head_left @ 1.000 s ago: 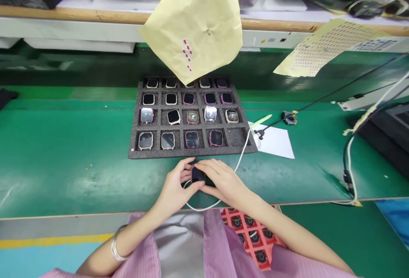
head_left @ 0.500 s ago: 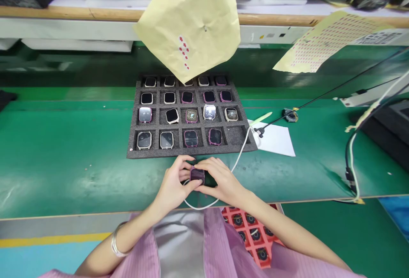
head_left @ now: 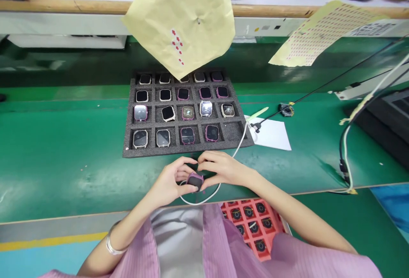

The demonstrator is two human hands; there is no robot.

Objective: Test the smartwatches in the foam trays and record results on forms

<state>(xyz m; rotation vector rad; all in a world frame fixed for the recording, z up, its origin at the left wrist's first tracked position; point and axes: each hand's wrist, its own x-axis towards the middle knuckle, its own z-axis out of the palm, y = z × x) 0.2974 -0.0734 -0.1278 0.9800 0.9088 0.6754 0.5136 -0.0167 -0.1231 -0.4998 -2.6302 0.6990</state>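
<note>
A purple-framed smartwatch case [head_left: 194, 181] with a dark screen is held above the bench's near side, tilted. My left hand [head_left: 174, 181] pinches it from the left, thumb along its lower edge. My right hand [head_left: 222, 169] is closed around its right side, with the thumb at the watch's edge and the fingertips curled above it. What lies behind the watch between the fingertips is hidden. A white cable [head_left: 207, 202] loops under both hands. Just beyond is a dark foam tray [head_left: 153, 152] of smartwatch cases in white and purple frames, some screens lit; its front right compartment holds no watch.
White paper [head_left: 275, 135] lies right of the tray with a light green pen [head_left: 258, 113] and a black cable plug [head_left: 256, 127]. A yellow sheet [head_left: 188, 18] hangs over the tray's back. A red tray [head_left: 270, 239] of round dark parts sits below the bench edge.
The watch has turned and tipped between my fingers, its top edge now showing. My right fingers have lifted from its top edge and curled above it. The view has shifted slightly.
</note>
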